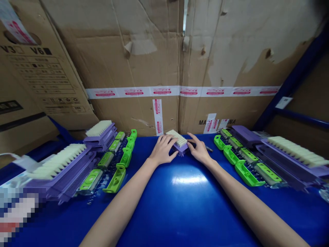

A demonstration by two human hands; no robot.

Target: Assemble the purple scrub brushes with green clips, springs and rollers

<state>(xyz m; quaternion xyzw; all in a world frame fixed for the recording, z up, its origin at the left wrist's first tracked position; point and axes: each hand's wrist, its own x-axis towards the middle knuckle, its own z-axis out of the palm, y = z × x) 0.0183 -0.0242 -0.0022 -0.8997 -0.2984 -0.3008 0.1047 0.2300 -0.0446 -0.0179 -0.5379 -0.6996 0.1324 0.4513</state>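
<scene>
A small purple brush [179, 141] with pale cream bristles sits on the blue table [180, 202] near its far edge, bristles up. My left hand [162, 149] grips its left side, fingers curled over the bristles. From the right, my right hand [198, 148] presses its fingers together against the brush's other end. A thin dark metal piece [209, 149] lies just right of my right hand.
Rows of green handles with metal parts [117, 161] and stacked purple brushes [61, 164] lie at the left. More green handles [244, 161] and purple brushes [290, 154] lie at the right. Taped cardboard boxes [159, 68] stand close behind the table.
</scene>
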